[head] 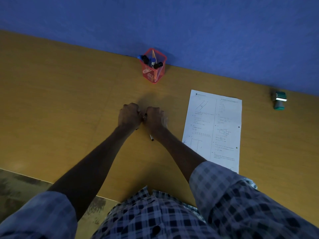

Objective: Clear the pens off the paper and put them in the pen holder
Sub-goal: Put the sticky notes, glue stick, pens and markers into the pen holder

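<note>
My left hand (129, 116) and my right hand (156, 118) are fisted side by side over the desk, knuckles touching. A dark pen tip (145, 116) shows between them. A white and black pen end (151, 138) sticks out below my right hand, and a small dark end shows below my left hand. How many pens each hand holds is hidden. The red mesh pen holder (153, 73) stands beyond the hands against the blue wall, with several markers and pens in it. The printed paper (214, 128) lies flat to the right with no pens on it.
A green and white stamp (278, 100) sits at the far right near the wall. The wooden desk (69, 109) spreads left of my hands. Its front edge runs along the lower left, with floor below it.
</note>
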Demonstrator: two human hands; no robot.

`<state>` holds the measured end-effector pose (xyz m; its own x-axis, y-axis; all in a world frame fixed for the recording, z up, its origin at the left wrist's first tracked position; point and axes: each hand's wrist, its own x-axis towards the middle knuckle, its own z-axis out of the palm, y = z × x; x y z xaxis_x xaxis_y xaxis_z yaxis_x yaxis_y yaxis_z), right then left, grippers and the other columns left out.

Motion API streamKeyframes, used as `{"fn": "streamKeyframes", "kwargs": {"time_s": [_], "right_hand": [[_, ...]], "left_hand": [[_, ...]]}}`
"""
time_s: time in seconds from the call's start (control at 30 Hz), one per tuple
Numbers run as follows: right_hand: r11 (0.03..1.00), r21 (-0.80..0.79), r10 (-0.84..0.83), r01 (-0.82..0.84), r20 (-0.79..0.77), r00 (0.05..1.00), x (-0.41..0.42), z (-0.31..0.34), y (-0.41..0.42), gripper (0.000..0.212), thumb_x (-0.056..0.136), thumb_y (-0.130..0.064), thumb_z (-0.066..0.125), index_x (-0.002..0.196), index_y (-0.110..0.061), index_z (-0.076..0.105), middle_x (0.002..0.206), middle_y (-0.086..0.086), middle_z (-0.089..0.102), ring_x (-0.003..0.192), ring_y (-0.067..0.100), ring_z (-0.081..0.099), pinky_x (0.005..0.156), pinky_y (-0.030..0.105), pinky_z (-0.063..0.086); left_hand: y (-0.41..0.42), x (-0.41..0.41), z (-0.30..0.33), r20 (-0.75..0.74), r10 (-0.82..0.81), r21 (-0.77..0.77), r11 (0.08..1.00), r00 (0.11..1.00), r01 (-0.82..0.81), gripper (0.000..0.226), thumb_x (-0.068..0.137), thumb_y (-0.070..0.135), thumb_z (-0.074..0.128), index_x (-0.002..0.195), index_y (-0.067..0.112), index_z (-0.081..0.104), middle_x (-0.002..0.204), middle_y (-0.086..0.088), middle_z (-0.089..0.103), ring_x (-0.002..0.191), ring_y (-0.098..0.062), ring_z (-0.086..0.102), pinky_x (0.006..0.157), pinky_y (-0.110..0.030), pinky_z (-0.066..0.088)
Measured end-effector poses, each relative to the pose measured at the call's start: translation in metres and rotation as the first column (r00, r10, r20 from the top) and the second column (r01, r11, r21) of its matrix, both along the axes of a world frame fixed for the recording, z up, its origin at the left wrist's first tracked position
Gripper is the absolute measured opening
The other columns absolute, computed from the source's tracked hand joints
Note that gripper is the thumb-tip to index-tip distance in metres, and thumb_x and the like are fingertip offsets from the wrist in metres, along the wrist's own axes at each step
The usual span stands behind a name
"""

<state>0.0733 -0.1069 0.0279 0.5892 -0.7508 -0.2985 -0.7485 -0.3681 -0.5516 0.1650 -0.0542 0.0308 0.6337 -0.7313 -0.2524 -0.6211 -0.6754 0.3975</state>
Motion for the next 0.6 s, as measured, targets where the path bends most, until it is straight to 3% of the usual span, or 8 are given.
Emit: {"fn": "streamKeyframes", "kwargs": {"time_s": [0.13, 0.33, 0.5, 0.6], "right_hand": [[0.999, -0.037, 0.026, -0.028, -0.036, 0.999, 0.003, 0.001, -0.001, 0.018, 0.093, -0.018, 0.055, 0.101, -0.008, 0.067, 0.103, 0.018, 0.067, 0.102, 0.04, 0.062, 0.068, 0.037, 0.041], [0.982, -0.12, 0.135, -0.147, -0.103, 0.985, 0.001, 0.005, -0.004, 0.023, 0.096, -0.007, 0.047, 0.108, -0.005, 0.066, 0.106, 0.021, 0.067, 0.102, 0.041, 0.064, 0.076, 0.042, 0.052], [0.98, -0.113, 0.153, -0.164, -0.099, 0.983, 0.001, 0.009, -0.007, 0.026, 0.098, -0.007, 0.042, 0.11, -0.002, 0.064, 0.11, 0.023, 0.064, 0.105, 0.042, 0.061, 0.08, 0.044, 0.051], [0.993, -0.046, 0.108, -0.111, -0.061, 0.992, 0.001, 0.011, -0.015, 0.022, 0.094, -0.005, 0.049, 0.109, -0.003, 0.065, 0.109, 0.021, 0.065, 0.105, 0.04, 0.062, 0.082, 0.044, 0.053]], "left_hand": [[-0.002, 0.004, 0.002, -0.009, -0.008, -0.001, 1.0, 1.0, 0.008, 0.015, 0.084, 0.015, 0.059, 0.073, 0.008, 0.067, 0.08, -0.018, 0.068, 0.082, -0.04, 0.063, 0.061, -0.032, 0.039], [-0.005, 0.008, 0.011, -0.026, 0.009, -0.101, 0.995, 1.0, -0.012, 0.017, 0.08, 0.015, 0.064, 0.089, 0.003, 0.073, 0.093, -0.018, 0.073, 0.089, -0.04, 0.066, 0.078, -0.044, 0.056], [-0.008, 0.013, 0.016, -0.002, 0.027, -0.13, 0.991, 1.0, -0.027, 0.026, 0.079, 0.016, 0.067, 0.101, 0.003, 0.074, 0.099, -0.018, 0.073, 0.093, -0.037, 0.068, 0.082, -0.043, 0.057], [-0.014, 0.019, 0.022, 0.017, 0.041, -0.184, 0.982, 0.999, -0.037, 0.028, 0.079, 0.015, 0.068, 0.105, 0.004, 0.073, 0.097, -0.016, 0.075, 0.089, -0.033, 0.07, 0.08, -0.04, 0.058]]}}
